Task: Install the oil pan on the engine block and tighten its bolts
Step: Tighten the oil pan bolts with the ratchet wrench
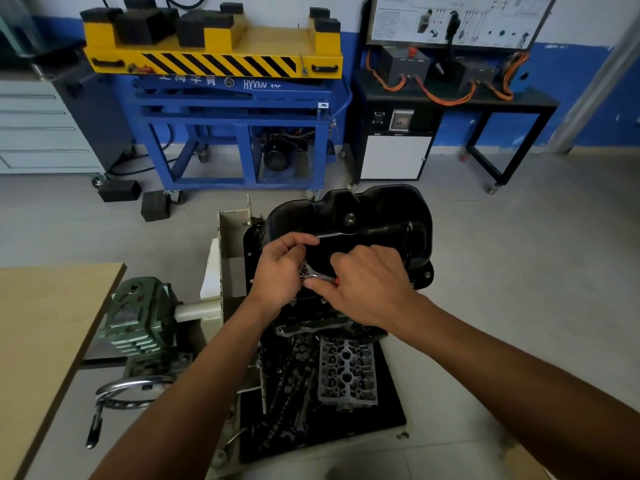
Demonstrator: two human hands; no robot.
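Note:
A glossy black oil pan (367,220) sits on top of the engine block (311,327), which is held on a stand. A drain bolt (350,218) shows on the pan's side, and flange bolts (427,274) show at its right edge. My right hand (367,285) grips the handle of a small silver wrench (317,275) at the pan's near flange. My left hand (280,268) has its fingers curled round the wrench's ring head, steadying it. The bolt under the wrench head is hidden by my fingers.
A black tray (391,410) below the block holds a cylinder head (346,372) and camshafts (287,386). The stand's green gearbox (138,317) and crank handwheel (131,393) are at left, beside a wooden tabletop (45,334). A blue lift cart (235,126) and a black bench (450,98) stand behind.

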